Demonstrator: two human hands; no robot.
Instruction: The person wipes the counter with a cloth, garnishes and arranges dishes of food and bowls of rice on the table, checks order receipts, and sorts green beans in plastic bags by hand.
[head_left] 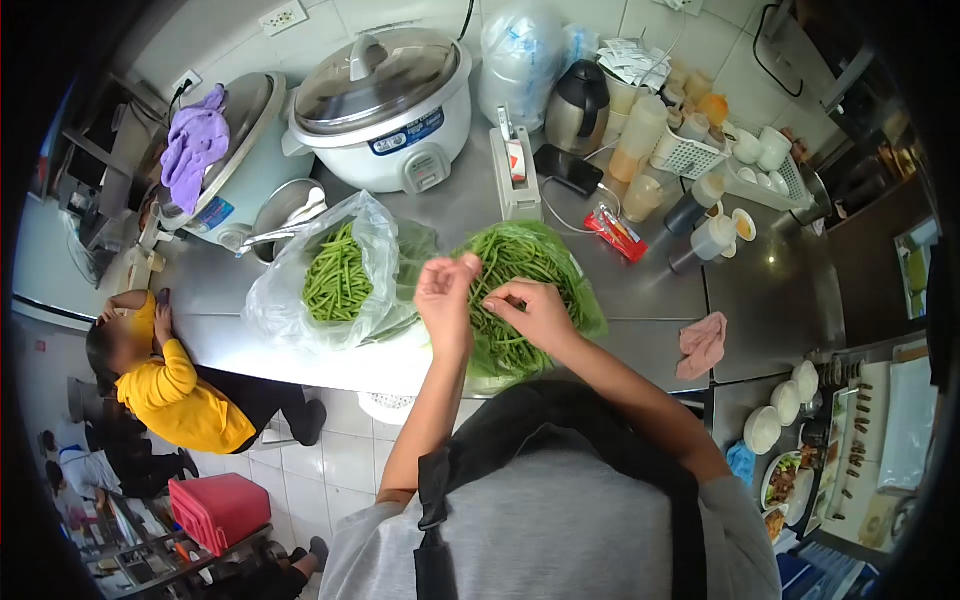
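Observation:
Long green beans (520,255) fill an open green plastic bag in front of me on the steel counter. To its left, a clear plastic bag (275,305) holds shorter bean pieces (338,275). My left hand (446,290) is raised at the left edge of the green bag, fingers curled together; whatever they may hold is too small to make out. My right hand (532,312) is over the long beans, thumb and forefinger pinched close together, and I cannot make out anything between them.
Behind the bags stand a white rice cooker (385,150), a metal bowl (285,210) and a power strip (517,175). Sauce bottles (640,140), a red packet (615,233) and a pink cloth (702,345) are to the right. A person in yellow (190,400) is at the left.

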